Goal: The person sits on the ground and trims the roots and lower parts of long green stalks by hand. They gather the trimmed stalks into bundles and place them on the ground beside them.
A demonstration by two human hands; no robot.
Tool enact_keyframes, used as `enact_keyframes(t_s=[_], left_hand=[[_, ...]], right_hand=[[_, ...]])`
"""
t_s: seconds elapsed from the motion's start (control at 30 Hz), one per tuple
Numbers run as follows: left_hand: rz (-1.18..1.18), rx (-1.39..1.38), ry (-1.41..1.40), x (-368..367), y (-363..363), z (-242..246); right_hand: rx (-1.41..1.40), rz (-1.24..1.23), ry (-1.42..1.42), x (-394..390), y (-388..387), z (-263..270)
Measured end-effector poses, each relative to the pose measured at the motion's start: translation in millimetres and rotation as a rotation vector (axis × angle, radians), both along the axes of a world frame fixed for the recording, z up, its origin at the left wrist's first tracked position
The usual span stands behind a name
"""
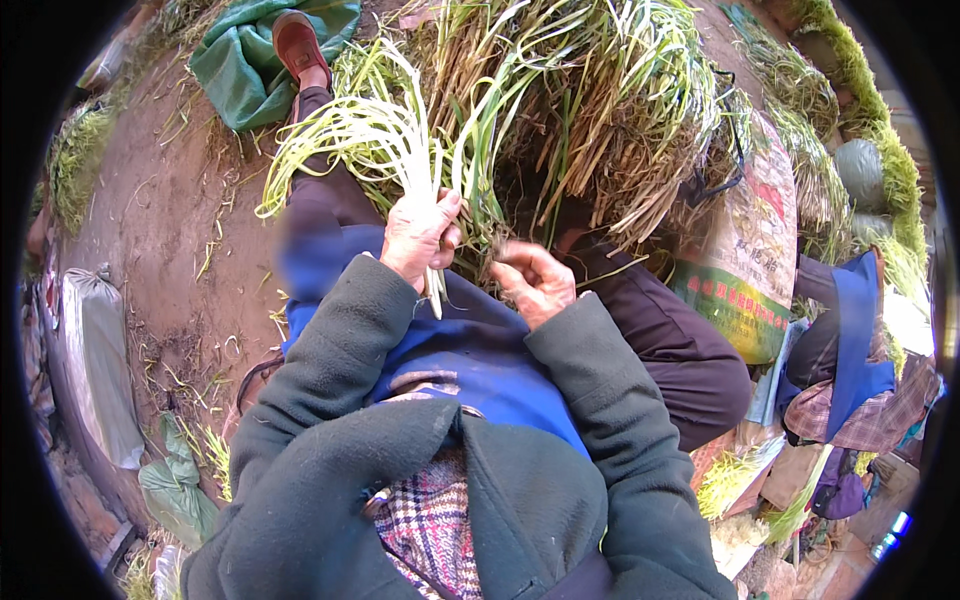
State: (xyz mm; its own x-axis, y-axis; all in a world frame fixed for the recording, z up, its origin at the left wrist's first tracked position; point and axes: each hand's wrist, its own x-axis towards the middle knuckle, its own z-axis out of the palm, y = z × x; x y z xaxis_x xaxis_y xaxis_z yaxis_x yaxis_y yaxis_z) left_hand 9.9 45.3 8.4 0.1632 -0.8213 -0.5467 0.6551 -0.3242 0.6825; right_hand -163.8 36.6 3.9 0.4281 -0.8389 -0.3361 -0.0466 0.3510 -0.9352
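Observation:
My left hand (422, 236) is closed around a bunch of pale yellow-green leafy shoots (405, 150), perhaps garlic chives. Their long leaves fan up and droop to the left, and the white stem ends (435, 291) stick out below my fist. To its right, my right hand (534, 281) has thumb and forefinger drawn together beside brown, fibrous plant matter (487, 255); blur hides whether anything is pinched there. Beyond both hands lies a big heap of uncleaned shoots (600, 112) with dry stalks and roots. A blue apron (480, 375) covers my lap.
A printed woven sack (742, 247) lies right of the heap. Green sheeting (251, 71) is at the upper left. Another person in a blue apron (855, 345) sits at the right. More shoots (810, 150) line the upper right. The earth floor (172, 225) carries scattered leaf scraps.

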Motion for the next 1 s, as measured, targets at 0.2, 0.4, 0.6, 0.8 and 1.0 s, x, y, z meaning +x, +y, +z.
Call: enact_keyframes(t_s=[0.2, 0.4, 0.6, 0.8, 1.0], left_hand=[[-0.036, -0.090, -0.229, -14.1, 6.0, -4.4], [-0.134, 0.030, -0.153, -17.5, 6.2, -7.3], [0.140, -0.020, 0.028, 10.9, 3.9, 7.6], [0.049, -0.076, 0.089, 8.6, 9.9, 2.9], [-0.019, -0.023, 0.007, -13.7, 19.5, -4.0]], right_hand=[[-0.479, 0.038, 0.263, 27.6, -21.0, -15.0], [-0.457, 0.006, 0.220, 20.0, -14.6, -22.0], [-0.236, -0.064, 0.349, -8.0, -13.0, -14.2], [0.308, -0.099, 0.112, -0.4, -25.1, -17.0], [0.413, 0.121, 0.011, 24.8, -29.9, -40.3]])
